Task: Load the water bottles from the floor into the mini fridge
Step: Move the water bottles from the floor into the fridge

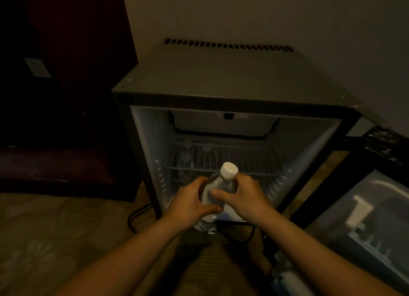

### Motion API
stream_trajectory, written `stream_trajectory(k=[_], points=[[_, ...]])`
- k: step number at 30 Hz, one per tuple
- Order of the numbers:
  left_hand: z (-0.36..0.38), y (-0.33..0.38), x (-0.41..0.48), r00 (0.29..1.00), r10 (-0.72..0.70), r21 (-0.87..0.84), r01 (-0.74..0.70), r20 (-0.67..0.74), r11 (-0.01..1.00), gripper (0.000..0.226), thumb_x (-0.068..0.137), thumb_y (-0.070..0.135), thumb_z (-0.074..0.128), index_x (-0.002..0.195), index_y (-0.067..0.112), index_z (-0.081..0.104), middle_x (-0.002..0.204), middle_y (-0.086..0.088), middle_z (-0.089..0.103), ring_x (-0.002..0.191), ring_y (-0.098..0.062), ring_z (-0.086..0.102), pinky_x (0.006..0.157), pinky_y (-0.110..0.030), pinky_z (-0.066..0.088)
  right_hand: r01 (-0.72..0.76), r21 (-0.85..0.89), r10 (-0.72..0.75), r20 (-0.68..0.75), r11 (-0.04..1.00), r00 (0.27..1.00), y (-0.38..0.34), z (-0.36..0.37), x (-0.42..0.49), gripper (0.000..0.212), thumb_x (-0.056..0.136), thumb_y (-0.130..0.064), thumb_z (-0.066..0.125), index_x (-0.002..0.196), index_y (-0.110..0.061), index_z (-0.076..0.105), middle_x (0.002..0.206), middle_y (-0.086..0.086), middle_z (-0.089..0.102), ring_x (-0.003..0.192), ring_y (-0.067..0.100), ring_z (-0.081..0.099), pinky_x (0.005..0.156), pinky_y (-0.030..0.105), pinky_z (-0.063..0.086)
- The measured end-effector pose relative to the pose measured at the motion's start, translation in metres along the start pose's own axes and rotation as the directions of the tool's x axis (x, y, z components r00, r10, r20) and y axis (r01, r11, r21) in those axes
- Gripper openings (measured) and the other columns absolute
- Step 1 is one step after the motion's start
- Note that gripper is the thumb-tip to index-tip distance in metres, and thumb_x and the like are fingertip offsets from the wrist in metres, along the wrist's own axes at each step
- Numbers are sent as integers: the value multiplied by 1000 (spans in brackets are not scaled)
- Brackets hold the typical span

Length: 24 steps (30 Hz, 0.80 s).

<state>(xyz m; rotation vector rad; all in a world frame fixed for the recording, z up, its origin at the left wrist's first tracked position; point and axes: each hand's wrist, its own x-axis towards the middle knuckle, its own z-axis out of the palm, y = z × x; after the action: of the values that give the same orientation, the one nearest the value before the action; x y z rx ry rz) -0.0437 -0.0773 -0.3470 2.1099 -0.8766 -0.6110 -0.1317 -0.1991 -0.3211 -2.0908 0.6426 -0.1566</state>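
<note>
A clear water bottle (218,185) with a white cap is held upright, slightly tilted, in front of the open mini fridge (221,79). My left hand (190,201) wraps its body from the left and my right hand (241,191) grips its shoulder from the right, thumb across the front. Behind the wire shelf (243,157) inside the fridge, at the left, faint shapes of several more bottles (187,156) show; they are dim and hard to make out.
The fridge door (365,218) hangs open to the right, with shelves on its inner side. A dark wooden cabinet (66,96) stands at the left. A black cable (137,216) loops on the carpet at the fridge's foot. A pale wall rises behind.
</note>
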Motion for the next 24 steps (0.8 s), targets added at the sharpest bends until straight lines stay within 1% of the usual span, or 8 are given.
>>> stream_trajectory(k=[4,7,11,13,15,17,22,24], points=[[13,-38,14,994,-80,-24,82,72,996,56,79,27,69,131,25,46,114,4,47,105,-9,48,91,-19,38,-29,-129,33,25,991,999,25,27,19,44,75,-31,75,115,-21,59,109,-3,67,104,13,61,81,20,44],[23,-64,24,977,-150,-116,168,150,979,42,90,17,56,131,23,49,116,-4,59,103,-16,55,80,-13,43,-61,-230,77,60,971,995,42,42,34,49,75,-34,74,119,-21,56,117,-1,65,110,16,60,85,25,44],[36,-84,29,963,-231,-220,257,136,941,47,94,7,47,139,17,37,113,-3,55,103,-11,50,67,1,42,-50,-242,73,85,969,994,57,60,53,55,77,-33,72,126,-20,52,124,2,62,117,20,57,98,33,45],[39,-89,34,955,-263,-270,291,136,918,49,95,7,44,141,18,33,117,-5,54,105,-9,48,71,-2,42,-43,-235,66,92,971,994,61,67,62,57,78,-31,72,129,-20,49,127,3,60,120,21,54,102,38,43],[40,-92,40,946,-290,-294,322,149,900,48,96,11,42,142,20,32,130,-6,52,114,-11,48,86,-14,38,-55,-212,80,113,976,990,64,72,71,56,78,-29,71,129,-20,48,128,4,59,121,22,53,103,38,42],[42,-97,45,935,-319,-328,353,155,876,49,97,13,42,143,21,29,137,-5,49,123,-15,46,92,-19,35,-73,-192,100,139,979,985,66,76,78,53,79,-26,71,128,-21,50,127,3,60,120,21,54,101,35,42],[47,-104,50,932,-324,-417,361,160,834,51,96,9,42,143,22,28,127,-1,52,111,-8,48,83,-15,41,-104,-63,110,113,993,987,74,78,84,51,78,-19,72,126,-17,52,127,4,60,119,20,55,101,33,43],[51,-106,50,934,-323,-430,356,151,829,49,96,9,42,143,21,31,122,0,54,108,-9,50,81,-13,42,-133,-4,133,70,991,989,82,79,79,51,77,-22,73,124,-19,54,124,2,61,115,18,57,100,35,45]])
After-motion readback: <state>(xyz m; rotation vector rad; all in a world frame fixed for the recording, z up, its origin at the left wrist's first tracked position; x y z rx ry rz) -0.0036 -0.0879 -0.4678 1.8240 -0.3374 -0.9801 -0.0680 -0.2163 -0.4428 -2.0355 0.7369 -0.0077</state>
